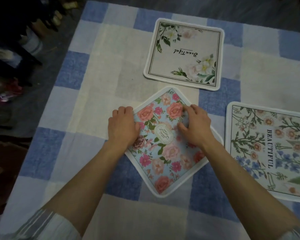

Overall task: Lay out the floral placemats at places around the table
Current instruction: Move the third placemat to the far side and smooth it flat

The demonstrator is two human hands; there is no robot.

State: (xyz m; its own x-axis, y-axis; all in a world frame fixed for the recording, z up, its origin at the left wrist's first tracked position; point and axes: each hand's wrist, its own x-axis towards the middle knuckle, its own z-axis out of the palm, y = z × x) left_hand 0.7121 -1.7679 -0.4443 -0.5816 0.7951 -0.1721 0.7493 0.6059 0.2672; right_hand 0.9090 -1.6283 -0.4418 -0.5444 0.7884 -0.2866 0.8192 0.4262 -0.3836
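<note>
Blue rose placemat (164, 153) is lying in the near middle of the checked tablecloth (93, 70), turned cornerwise like a diamond. The left hand (123, 125) is gripping its left corner with curled fingers, and the right hand (194, 125) is holding its upper right edge, fingers bent over it.

The white placemat (184, 54) is lying flat at the far side and the wildflower placemat (268, 149) flat at the right, so these two are looking finished. I am judging that the blue one is being placed now and is needing to be squared. Whether more mats are waiting, I cannot tell.

The white one is showing "Beautiful" in script, upside down from here. The wildflower one is showing "BEAUTIFUL" in capitals, running sideways. The oval label (163, 134) on the blue one is carrying writing too small to read.
</note>
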